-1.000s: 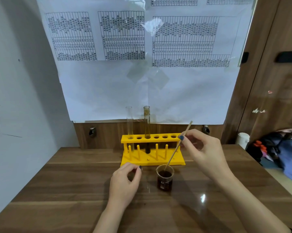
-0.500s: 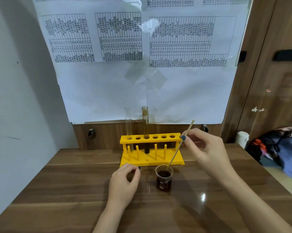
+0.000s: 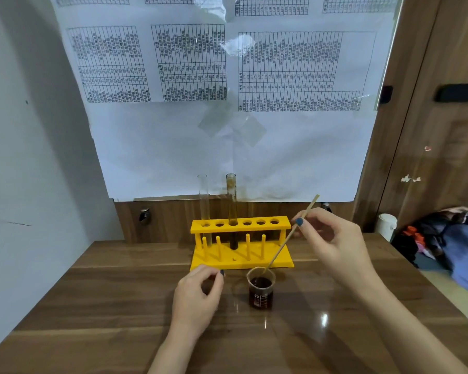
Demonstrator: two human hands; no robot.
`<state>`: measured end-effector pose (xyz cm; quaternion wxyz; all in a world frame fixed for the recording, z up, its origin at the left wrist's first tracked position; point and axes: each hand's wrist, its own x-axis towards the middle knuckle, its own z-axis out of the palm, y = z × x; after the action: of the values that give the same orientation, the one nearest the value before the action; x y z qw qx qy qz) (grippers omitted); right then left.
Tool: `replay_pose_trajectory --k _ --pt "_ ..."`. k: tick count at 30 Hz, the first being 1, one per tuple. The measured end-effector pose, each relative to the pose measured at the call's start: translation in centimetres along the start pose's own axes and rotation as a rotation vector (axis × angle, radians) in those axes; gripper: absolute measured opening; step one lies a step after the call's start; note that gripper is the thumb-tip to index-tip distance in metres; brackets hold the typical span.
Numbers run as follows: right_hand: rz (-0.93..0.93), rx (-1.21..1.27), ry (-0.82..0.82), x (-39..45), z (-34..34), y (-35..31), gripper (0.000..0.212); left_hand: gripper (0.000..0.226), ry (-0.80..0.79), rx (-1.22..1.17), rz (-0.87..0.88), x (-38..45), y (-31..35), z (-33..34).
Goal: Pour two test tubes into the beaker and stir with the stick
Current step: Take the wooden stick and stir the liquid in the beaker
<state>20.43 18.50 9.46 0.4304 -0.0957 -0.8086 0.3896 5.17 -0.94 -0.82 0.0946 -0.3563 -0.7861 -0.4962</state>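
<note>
While the right hand pinches the tilted stick, dark brown liquid half fills the beaker.

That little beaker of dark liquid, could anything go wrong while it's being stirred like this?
Possibly. The beaker stands free on the table; the left hand rests beside it, not holding it, so a push from the slanted stick against the rim might tip it. The right hand grips the stick high up, giving less control. The dark liquid sits fairly near the rim, so brisk stirring could splash.
</note>
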Motion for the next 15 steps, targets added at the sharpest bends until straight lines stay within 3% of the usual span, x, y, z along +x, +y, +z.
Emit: replay_pose_trajectory --k 7,15 --pt "0.006 0.012 -0.035 -0.3 0.7 -0.1 0.01 0.015 0.014 0.011 0.014 0.1 0.1 -0.3" --pt "0.127 0.173 0.12 0.3 -0.9 1.4 0.014 0.016 0.011 0.009 0.004 0.1 0.0 -0.2"
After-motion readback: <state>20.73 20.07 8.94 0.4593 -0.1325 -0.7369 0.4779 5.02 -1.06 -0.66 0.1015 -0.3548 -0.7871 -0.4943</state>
